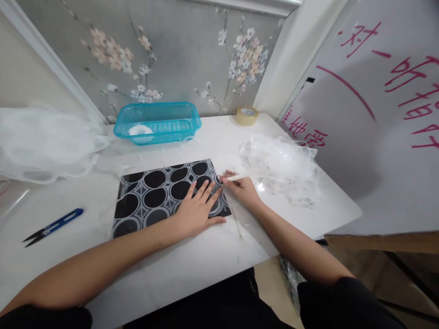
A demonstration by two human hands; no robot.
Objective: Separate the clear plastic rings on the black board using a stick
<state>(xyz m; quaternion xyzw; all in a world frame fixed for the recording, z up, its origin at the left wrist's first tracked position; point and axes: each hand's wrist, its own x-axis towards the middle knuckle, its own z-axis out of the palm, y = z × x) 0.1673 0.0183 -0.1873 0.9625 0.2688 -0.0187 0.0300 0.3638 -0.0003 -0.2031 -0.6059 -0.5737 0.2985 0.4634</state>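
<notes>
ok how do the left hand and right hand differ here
The left hand lies palm down on the sheet; the right hand is at its right edge. The left hand's fingers are spread; the right hand's are bent, pinching a white strip. Both are bare.

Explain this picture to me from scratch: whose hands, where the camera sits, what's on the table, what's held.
There is no machine here, just one person's bare hands. The single view comes from a camera worn on the head, looking forward and down.

The left hand lies spread on a black-and-grey patterned sheet. At the sheet's right edge, the right hand pinches a slim white item, too small to identify.

Also on the white table are blue-handled snips, a blue basket holding a white ring-shaped thing, a tape roll, and whitish, see-through heaps at left and right.
</notes>
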